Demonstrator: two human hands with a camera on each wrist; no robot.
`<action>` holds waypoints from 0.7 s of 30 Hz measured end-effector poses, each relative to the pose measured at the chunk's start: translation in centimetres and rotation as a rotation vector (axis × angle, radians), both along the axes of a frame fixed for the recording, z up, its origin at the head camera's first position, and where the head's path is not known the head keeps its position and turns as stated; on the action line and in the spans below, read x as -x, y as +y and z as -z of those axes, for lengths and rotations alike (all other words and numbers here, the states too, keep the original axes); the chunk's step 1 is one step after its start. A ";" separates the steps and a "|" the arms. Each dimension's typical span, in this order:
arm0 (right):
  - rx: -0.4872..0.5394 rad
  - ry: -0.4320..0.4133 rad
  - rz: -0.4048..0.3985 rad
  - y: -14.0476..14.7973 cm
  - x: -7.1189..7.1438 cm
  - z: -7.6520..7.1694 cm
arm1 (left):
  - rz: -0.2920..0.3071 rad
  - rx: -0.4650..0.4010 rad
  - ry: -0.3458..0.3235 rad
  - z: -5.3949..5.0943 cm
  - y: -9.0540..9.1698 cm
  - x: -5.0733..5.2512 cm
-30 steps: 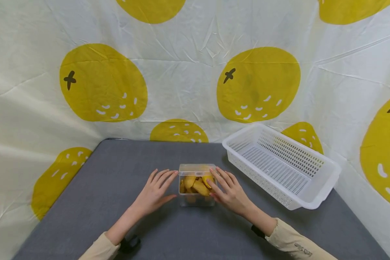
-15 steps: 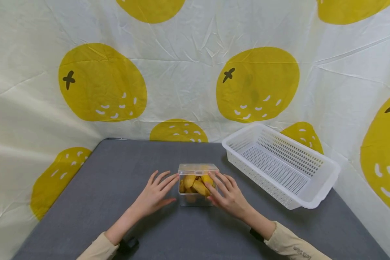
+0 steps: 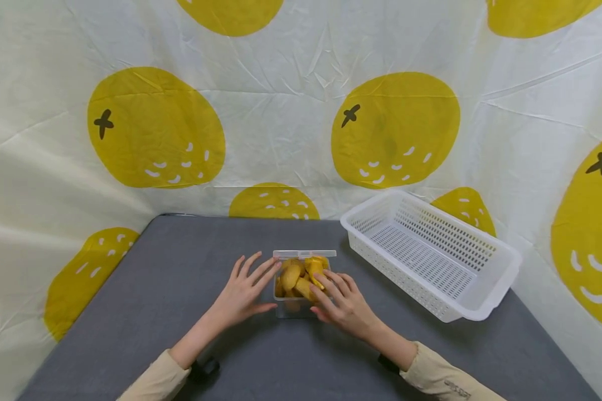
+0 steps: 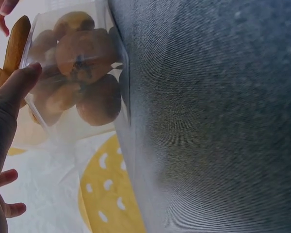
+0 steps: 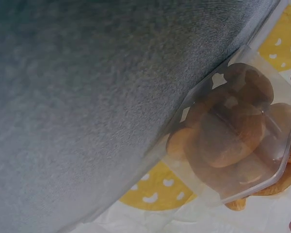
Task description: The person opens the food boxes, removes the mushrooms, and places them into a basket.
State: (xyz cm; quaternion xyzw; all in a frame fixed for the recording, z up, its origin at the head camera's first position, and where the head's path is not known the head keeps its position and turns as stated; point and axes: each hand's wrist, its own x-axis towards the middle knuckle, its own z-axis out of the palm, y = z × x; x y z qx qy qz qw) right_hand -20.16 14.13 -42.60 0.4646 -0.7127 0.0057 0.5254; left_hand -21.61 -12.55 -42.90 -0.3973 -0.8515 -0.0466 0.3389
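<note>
A clear plastic box (image 3: 295, 309) stands on the grey table, filled with brownish-yellow pieces (image 3: 291, 277) that look like mushrooms; its clear lid (image 3: 305, 254) is raised at the back edge. My left hand (image 3: 243, 292) is at the box's left side, fingers spread and nearly straight. In the left wrist view, the thumb of my left hand (image 4: 7, 102) lies by the box's rim (image 4: 31, 53). Over the front right of the box is my right hand (image 3: 343, 303), fingers loosely bent, fingertips at the pieces. The right wrist view shows the box wall and pieces (image 5: 228, 131), with only fingertips at its edge.
A white perforated basket (image 3: 461, 295) stands at the table's right back. Behind the grey table (image 3: 221, 239) hangs a white cloth (image 3: 281, 128) with large yellow fruit prints.
The lid has tilted further up and back, showing more of the pieces. Both hands have shifted slightly, my right one leftward over the front of the box.
</note>
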 end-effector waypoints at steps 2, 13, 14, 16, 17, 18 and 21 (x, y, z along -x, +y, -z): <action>-0.008 -0.005 0.015 -0.2 0.0 0.0 | -0.005 -0.001 -0.019 0.0 0.1 0.2; -0.054 -0.041 0.083 -1.3 0.1 -0.3 | -0.024 -0.006 -0.096 -0.2 0.4 1.5; -0.060 -0.040 0.091 -1.4 0.1 -0.3 | -0.031 -0.003 -0.100 -0.3 0.5 1.7; -0.071 -0.042 0.108 -1.5 0.2 -0.3 | -0.046 0.007 -0.108 -0.3 0.5 2.0; -0.075 -0.043 0.117 -1.5 0.2 -0.3 | -0.051 0.012 -0.114 -0.4 0.5 2.2; -0.080 -0.047 0.125 -1.6 0.3 -0.3 | -0.057 0.018 -0.121 -0.4 0.5 2.3; -0.088 -0.050 0.142 -1.7 0.4 -0.2 | -0.070 0.037 -0.147 -0.4 0.4 2.6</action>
